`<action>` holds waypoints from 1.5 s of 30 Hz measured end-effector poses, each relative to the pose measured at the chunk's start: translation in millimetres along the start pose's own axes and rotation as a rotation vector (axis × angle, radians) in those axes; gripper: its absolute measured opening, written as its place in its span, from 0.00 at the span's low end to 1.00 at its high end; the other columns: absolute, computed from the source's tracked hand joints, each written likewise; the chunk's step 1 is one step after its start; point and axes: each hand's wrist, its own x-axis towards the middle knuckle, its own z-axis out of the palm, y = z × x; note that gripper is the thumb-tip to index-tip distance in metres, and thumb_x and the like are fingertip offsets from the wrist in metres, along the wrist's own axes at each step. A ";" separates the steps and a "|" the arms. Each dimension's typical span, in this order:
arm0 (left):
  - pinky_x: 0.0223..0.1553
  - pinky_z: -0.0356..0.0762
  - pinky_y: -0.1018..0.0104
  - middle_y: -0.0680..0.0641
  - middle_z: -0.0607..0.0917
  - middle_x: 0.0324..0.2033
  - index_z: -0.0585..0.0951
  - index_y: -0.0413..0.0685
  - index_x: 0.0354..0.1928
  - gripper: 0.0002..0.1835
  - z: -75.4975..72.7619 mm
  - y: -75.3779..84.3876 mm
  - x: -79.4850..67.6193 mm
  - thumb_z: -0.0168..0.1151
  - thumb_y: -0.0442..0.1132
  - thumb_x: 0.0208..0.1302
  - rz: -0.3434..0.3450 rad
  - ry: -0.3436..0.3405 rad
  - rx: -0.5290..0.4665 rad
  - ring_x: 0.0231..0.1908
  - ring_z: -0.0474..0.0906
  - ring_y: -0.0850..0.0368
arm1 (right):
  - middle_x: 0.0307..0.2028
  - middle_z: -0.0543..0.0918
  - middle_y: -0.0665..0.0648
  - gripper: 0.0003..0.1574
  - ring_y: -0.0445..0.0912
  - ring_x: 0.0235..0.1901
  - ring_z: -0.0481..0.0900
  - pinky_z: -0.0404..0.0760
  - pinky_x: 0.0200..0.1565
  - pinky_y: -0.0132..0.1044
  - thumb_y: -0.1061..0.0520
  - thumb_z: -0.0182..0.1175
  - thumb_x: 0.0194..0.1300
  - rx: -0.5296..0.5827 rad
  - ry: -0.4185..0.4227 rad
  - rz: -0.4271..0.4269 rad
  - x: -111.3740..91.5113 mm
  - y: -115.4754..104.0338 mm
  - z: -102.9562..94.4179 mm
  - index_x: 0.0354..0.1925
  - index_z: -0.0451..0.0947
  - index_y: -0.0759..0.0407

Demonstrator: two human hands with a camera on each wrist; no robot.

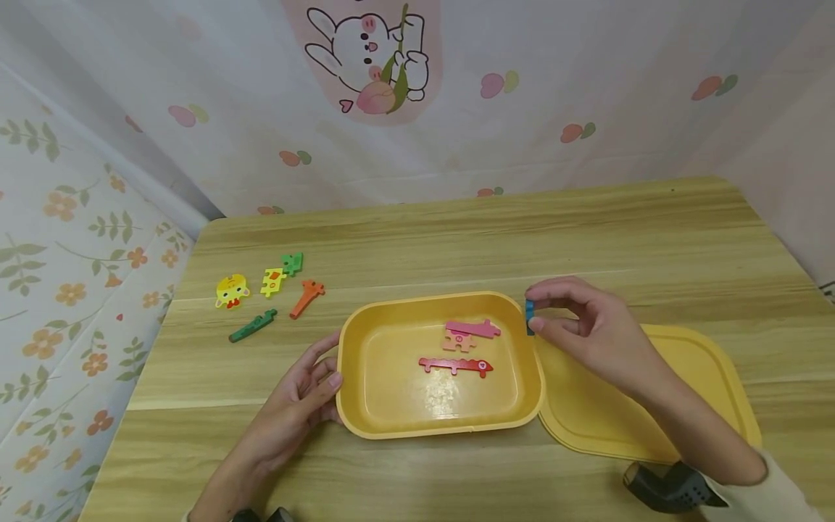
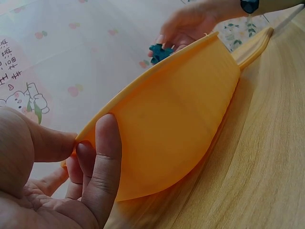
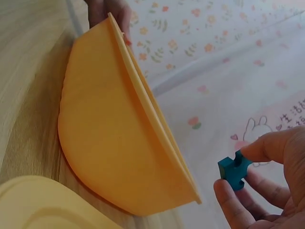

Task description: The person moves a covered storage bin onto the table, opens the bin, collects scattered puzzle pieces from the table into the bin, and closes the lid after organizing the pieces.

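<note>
My left hand (image 1: 306, 395) holds the left end of a yellow plastic box (image 1: 391, 337), thumb at the rim. My right hand (image 1: 603, 333) pinches a teal puzzle piece (image 3: 233, 170) between thumb and fingers, beside the box's upper right rim; in the right wrist view its knobs and notches show. Inside the box lie a pink puzzle piece (image 1: 475, 329), partly over a salmon one (image 1: 459, 342), and a long red piece (image 1: 457, 365).
At the table's left lie a yellow animal-head piece (image 1: 231, 291), a yellow piece (image 1: 272, 282), a green one (image 1: 293, 263), an orange one (image 1: 306, 298) and a dark green one (image 1: 253, 326). A yellow lid (image 1: 698, 362) lies right of the box, under my right forearm.
</note>
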 end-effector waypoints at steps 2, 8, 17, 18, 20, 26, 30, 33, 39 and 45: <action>0.42 0.90 0.66 0.52 0.79 0.52 0.53 0.53 0.83 0.32 -0.1 0.2 -0.3 0.50 0.36 0.84 -0.001 -0.001 -0.004 0.41 0.85 0.61 | 0.57 0.81 0.57 0.18 0.42 0.48 0.89 0.90 0.51 0.33 0.65 0.68 0.71 -0.006 -0.010 -0.003 -1.0 -2.4 2.6 0.57 0.81 0.60; 0.42 0.91 0.65 0.52 0.80 0.52 0.53 0.52 0.83 0.32 -0.1 0.4 -0.6 0.49 0.35 0.84 0.011 -0.011 -0.010 0.42 0.85 0.61 | 0.58 0.81 0.60 0.18 0.39 0.52 0.86 0.90 0.53 0.33 0.69 0.67 0.69 -0.007 -0.040 -0.066 -2.1 -2.9 11.2 0.56 0.81 0.67; 0.42 0.91 0.65 0.51 0.80 0.51 0.53 0.52 0.83 0.32 0.1 0.8 -0.1 0.50 0.35 0.84 0.016 -0.009 -0.003 0.41 0.85 0.61 | 0.58 0.81 0.56 0.22 0.37 0.55 0.83 0.91 0.52 0.35 0.72 0.69 0.66 -0.037 -0.064 -0.146 -4.6 1.4 22.6 0.56 0.85 0.56; 0.42 0.91 0.65 0.51 0.80 0.51 0.53 0.52 0.82 0.32 0.1 0.7 -0.1 0.50 0.35 0.84 0.019 -0.011 -0.005 0.41 0.85 0.61 | 0.58 0.82 0.56 0.23 0.37 0.56 0.83 0.91 0.51 0.35 0.72 0.69 0.65 -0.049 -0.063 -0.163 -5.0 1.4 24.0 0.56 0.85 0.55; 0.42 0.91 0.65 0.52 0.80 0.51 0.54 0.52 0.82 0.32 0.2 0.7 -0.2 0.50 0.35 0.84 0.026 -0.015 -0.008 0.40 0.85 0.61 | 0.57 0.82 0.56 0.25 0.36 0.56 0.83 0.91 0.51 0.34 0.73 0.70 0.64 -0.078 -0.065 -0.199 -5.5 1.3 26.8 0.56 0.85 0.54; 0.42 0.91 0.65 0.52 0.81 0.51 0.53 0.51 0.83 0.32 0.8 1.1 -0.8 0.49 0.34 0.84 0.034 -0.014 -0.007 0.40 0.86 0.61 | 0.57 0.85 0.53 0.29 0.37 0.53 0.84 0.89 0.51 0.29 0.73 0.72 0.61 -0.224 -0.066 -0.287 -6.8 1.5 32.6 0.56 0.86 0.49; 0.42 0.91 0.65 0.51 0.81 0.52 0.53 0.51 0.83 0.32 1.0 1.0 -0.6 0.50 0.35 0.84 0.034 -0.012 -0.007 0.41 0.86 0.61 | 0.58 0.85 0.50 0.31 0.39 0.51 0.85 0.87 0.52 0.27 0.72 0.74 0.60 -0.312 -0.065 -0.313 -7.8 2.4 34.4 0.57 0.86 0.46; 0.42 0.91 0.65 0.50 0.81 0.53 0.53 0.51 0.83 0.33 0.9 0.3 -0.3 0.50 0.34 0.84 0.039 -0.014 -0.008 0.41 0.86 0.61 | 0.59 0.84 0.49 0.31 0.41 0.54 0.85 0.82 0.57 0.22 0.71 0.73 0.60 -0.348 -0.078 -0.325 -8.7 3.5 35.5 0.56 0.86 0.45; 0.42 0.91 0.65 0.50 0.81 0.55 0.53 0.51 0.83 0.32 0.2 -1.3 0.1 0.49 0.34 0.84 0.044 -0.018 -0.012 0.42 0.86 0.60 | 0.60 0.84 0.50 0.29 0.47 0.60 0.84 0.74 0.62 0.15 0.72 0.73 0.60 -0.388 -0.100 -0.339 -10.2 5.7 38.0 0.55 0.86 0.49; 0.42 0.91 0.65 0.51 0.81 0.53 0.54 0.52 0.83 0.32 -0.3 -2.6 0.0 0.49 0.33 0.84 0.057 -0.026 -0.017 0.41 0.86 0.61 | 0.61 0.84 0.51 0.31 0.47 0.61 0.83 0.73 0.62 0.14 0.72 0.73 0.59 -0.420 -0.111 -0.355 -11.4 7.6 39.6 0.57 0.85 0.50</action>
